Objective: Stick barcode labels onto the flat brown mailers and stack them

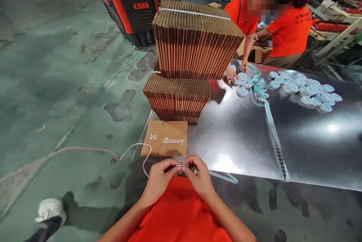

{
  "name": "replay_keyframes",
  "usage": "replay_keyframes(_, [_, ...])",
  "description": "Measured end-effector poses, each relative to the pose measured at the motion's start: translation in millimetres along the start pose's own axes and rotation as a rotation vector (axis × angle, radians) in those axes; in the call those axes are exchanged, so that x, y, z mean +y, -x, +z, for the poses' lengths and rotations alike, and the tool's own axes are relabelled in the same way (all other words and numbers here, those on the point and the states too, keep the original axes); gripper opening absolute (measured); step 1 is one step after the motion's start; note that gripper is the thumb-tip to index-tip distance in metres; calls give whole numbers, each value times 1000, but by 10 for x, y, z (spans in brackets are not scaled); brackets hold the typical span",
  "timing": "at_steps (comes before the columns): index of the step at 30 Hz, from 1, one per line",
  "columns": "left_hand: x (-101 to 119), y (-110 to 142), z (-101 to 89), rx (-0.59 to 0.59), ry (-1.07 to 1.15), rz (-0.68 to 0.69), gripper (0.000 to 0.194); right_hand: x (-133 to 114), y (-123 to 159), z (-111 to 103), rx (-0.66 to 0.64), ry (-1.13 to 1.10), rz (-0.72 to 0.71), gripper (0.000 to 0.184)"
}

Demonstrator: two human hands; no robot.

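The left hand and right hand pinched a small, thin, whitish strip, probably light and stiff, best held near its ends.

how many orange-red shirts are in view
3: the wearer's shirt at the bottom, one worker's shirt beyond the cardboard, another worker's shirt further right. Others may be hidden.

Six o'clock from centre of view, we see whitish thin piece; below it, our shirt, plain orange-red. Seven: brown carton, white lettering. Eight: pinkish cord. Nine: green floor. Eleven: black case, orange stripe. Twelve: brown cardboard stacks, fine striped edges. Two: co-workers' shirts, orange. Three: discs, white and pale blue. Four: silver-grey counter; pale teal tape, dark-banded.
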State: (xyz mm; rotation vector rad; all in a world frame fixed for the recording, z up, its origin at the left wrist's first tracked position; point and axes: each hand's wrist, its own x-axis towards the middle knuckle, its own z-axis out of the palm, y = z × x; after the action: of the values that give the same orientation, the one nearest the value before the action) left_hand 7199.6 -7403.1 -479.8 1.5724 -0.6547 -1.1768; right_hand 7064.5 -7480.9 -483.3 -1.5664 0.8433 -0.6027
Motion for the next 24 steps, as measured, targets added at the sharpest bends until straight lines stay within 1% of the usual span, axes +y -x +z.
replay_keyframes(4, [-80, -106, -161, -43, -16, -1, 20, 116, -39, 193, 44, -13, 88, 9])
replay_keyframes(7, [-149, -165, -244, -32, -10, -11, 20, 157, -100, 309, 79, -2, 114, 14])
replay_keyframes(10, [-205, -221, -303, 0, -21, -11, 21, 147, -157, 409, 82, 40, 113, 16])
replay_keyframes(13, [-271, -279, -350, 26, -40, -22, 25, 139, -219, 461, 82, 125, 67, 17])
replay_keyframes(16, [-378, -327, -399, 19, -111, -44, 29, 215, -403, 380, 138, 144, 70, 18])
replay_keyframes(18, [-460, -352, -434, -21, -189, -24, 30, 327, -642, 250, 214, 149, 135, 20])
replay_keyframes(20, [-528, -384, -461, -47, -278, 70, 28, 467, -942, 109, 240, 197, 228, 20])
replay_keyframes(22, [-573, -438, -466, -64, -348, 199, 24, 603, -1229, 13, 201, 251, 292, 18])
replay_keyframes(24, [-603, -521, -444, -113, -420, 314, 21, 713, -1439, -11, 158, 277, 320, 17])
